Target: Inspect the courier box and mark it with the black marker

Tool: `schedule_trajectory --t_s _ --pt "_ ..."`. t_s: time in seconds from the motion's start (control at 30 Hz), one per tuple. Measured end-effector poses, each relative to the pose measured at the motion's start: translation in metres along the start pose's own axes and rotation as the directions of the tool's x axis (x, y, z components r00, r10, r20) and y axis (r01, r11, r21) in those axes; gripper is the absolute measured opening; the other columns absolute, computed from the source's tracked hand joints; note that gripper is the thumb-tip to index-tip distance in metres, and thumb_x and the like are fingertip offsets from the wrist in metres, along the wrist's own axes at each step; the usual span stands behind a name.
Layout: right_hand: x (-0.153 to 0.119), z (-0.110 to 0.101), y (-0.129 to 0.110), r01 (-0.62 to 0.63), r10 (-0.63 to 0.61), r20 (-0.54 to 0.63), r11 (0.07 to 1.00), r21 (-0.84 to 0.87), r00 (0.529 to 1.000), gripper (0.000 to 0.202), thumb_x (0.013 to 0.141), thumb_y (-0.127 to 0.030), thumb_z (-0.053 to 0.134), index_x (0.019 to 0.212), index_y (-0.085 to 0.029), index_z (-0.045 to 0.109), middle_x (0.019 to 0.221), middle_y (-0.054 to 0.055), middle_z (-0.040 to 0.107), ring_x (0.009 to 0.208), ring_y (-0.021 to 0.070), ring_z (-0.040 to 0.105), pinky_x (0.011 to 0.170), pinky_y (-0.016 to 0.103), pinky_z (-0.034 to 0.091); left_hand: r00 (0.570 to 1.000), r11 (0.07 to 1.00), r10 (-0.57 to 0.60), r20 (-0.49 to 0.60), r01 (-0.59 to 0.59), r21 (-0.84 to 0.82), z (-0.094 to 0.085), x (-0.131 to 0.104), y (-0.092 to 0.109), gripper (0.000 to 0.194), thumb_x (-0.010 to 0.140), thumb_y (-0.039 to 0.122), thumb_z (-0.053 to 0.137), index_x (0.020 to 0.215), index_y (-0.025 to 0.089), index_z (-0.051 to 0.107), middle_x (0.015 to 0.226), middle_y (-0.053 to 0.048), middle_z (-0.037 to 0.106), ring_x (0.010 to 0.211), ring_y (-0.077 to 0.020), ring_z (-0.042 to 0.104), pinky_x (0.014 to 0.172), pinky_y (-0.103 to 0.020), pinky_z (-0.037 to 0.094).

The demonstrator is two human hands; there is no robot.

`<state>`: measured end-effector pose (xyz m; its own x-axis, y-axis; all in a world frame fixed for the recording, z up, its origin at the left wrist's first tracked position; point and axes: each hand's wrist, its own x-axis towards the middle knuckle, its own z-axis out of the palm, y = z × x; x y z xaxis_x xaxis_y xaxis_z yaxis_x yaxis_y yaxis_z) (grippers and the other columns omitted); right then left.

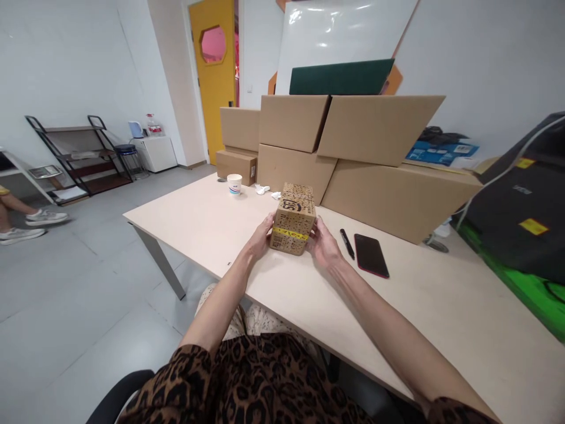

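Note:
A small cardboard box (293, 219) with dark printed patterns and a strip of yellow tape stands on the pale table (185, 215). My left hand (262, 237) presses against its left side, fingers partly hidden behind it. On the opposite side, my right hand (325, 242) grips the box with the thumb near its front edge. Whether the box's underside touches the tabletop is hard to tell. To the right of my right hand lie a slim black pen-like tool (347, 244) and a black phone (371, 255) with a red edge.
Large stacked cardboard boxes (375, 197) line the table's far side. A paper cup (235, 184) and crumpled tissues (262, 189) sit at the back left. A black bag (525, 200) is at the far right. Another person's shoes (46, 218) show at the left.

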<state>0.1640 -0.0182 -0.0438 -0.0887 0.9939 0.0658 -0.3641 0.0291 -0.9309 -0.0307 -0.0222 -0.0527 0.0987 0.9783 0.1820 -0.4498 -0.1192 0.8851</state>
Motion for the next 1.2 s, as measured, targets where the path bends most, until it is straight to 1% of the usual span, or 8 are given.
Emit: schedule_trajectory --t_s 0.17,0.3,0.47,0.73,0.8,0.97,1.07,1.2 --pt "-0.006 0.001 -0.002 0.205 -0.205 -0.01 0.977 0.05 0.979 0.052 0.09 -0.076 0.056 0.113 -0.033 0.072 0.122 0.001 0.077 0.117 0.0259 0.068 0.093 0.042 0.055 1.0 0.989 0.0 -0.012 -0.002 -0.146 -0.001 -0.006 0.01 0.054 0.098 0.073 0.051 0.118 0.031 0.077 0.157 -0.003 0.06 0.154 -0.033 0.041 0.118 -0.052 0.042" --pt "-0.009 -0.001 -0.007 0.322 -0.322 0.007 0.946 0.031 0.947 0.05 0.094 -0.074 0.05 0.109 -0.032 0.073 0.129 0.002 0.075 0.132 0.0262 0.062 0.107 0.046 0.049 0.999 0.944 0.034 -0.009 -0.035 -0.328 -0.004 -0.004 0.011 0.047 0.101 0.062 0.055 0.109 0.022 0.077 0.136 -0.008 0.074 0.142 -0.0305 0.057 0.116 -0.047 0.046" --pt "-0.015 0.007 -0.007 0.414 -0.411 0.065 0.91 -0.025 0.909 0.041 0.097 -0.063 0.053 0.109 -0.032 0.075 0.129 0.003 0.076 0.133 0.0272 0.062 0.113 0.05 0.046 0.991 0.848 -0.046 -0.127 -0.029 -0.529 -0.006 0.0 0.01 0.037 0.102 0.049 0.057 0.109 0.019 0.077 0.108 -0.008 0.084 0.133 -0.0294 0.067 0.119 -0.046 0.045" --pt "-0.028 0.008 -0.039 0.641 -0.542 0.345 0.617 -0.457 0.767 0.05 0.095 -0.064 0.063 0.132 -0.031 0.073 0.151 0.008 0.065 0.148 0.031 0.052 0.128 0.055 0.033 0.988 0.755 -0.136 -0.07 0.058 -0.653 -0.003 -0.005 0.02 0.09 0.1 0.081 0.023 0.144 0.013 0.061 0.131 -0.019 0.076 0.138 -0.035 0.064 0.12 -0.056 0.044" --pt "-0.025 0.006 -0.042 0.622 -0.538 0.333 0.553 -0.554 0.775 0.059 0.094 -0.07 0.06 0.134 -0.029 0.073 0.155 0.01 0.061 0.151 0.033 0.047 0.13 0.058 0.027 0.981 0.739 -0.181 -0.063 0.093 -0.667 -0.002 -0.007 0.022 0.093 0.099 0.081 0.021 0.148 0.011 0.057 0.132 -0.021 0.075 0.139 -0.0355 0.063 0.121 -0.056 0.043" --pt "-0.019 0.001 -0.039 0.521 -0.472 0.258 0.598 -0.609 0.843 0.082 0.091 -0.084 0.05 0.139 -0.021 0.069 0.157 0.017 0.057 0.152 0.0357 0.046 0.13 0.059 0.028 0.983 0.74 -0.184 0.015 0.149 -0.655 -0.001 -0.009 0.022 0.092 0.1 0.08 0.02 0.149 0.01 0.056 0.134 -0.022 0.074 0.14 -0.0357 0.062 0.124 -0.056 0.04" --pt "-0.02 -0.001 -0.042 0.512 -0.441 0.275 0.618 -0.597 0.854 0.082 0.091 -0.081 0.054 0.146 -0.02 0.064 0.159 0.017 0.056 0.152 0.0358 0.046 0.129 0.059 0.029 0.989 0.769 -0.151 0.004 0.12 -0.628 -0.006 -0.007 0.019 0.077 0.103 0.072 0.033 0.14 0.011 0.064 0.13 -0.019 0.077 0.139 -0.0344 0.063 0.124 -0.053 0.039" --pt "-0.021 -0.002 -0.041 0.55 -0.439 0.335 0.612 -0.568 0.834 0.075 0.092 -0.076 0.058 0.151 -0.029 0.06 0.166 0.011 0.048 0.158 0.0343 0.036 0.133 0.06 0.019 0.982 0.827 -0.129 -0.141 0.028 -0.562 -0.014 -0.003 0.012 0.046 0.103 0.053 0.05 0.115 0.016 0.076 0.104 -0.011 0.084 0.131 -0.0308 0.069 0.122 -0.049 0.042"
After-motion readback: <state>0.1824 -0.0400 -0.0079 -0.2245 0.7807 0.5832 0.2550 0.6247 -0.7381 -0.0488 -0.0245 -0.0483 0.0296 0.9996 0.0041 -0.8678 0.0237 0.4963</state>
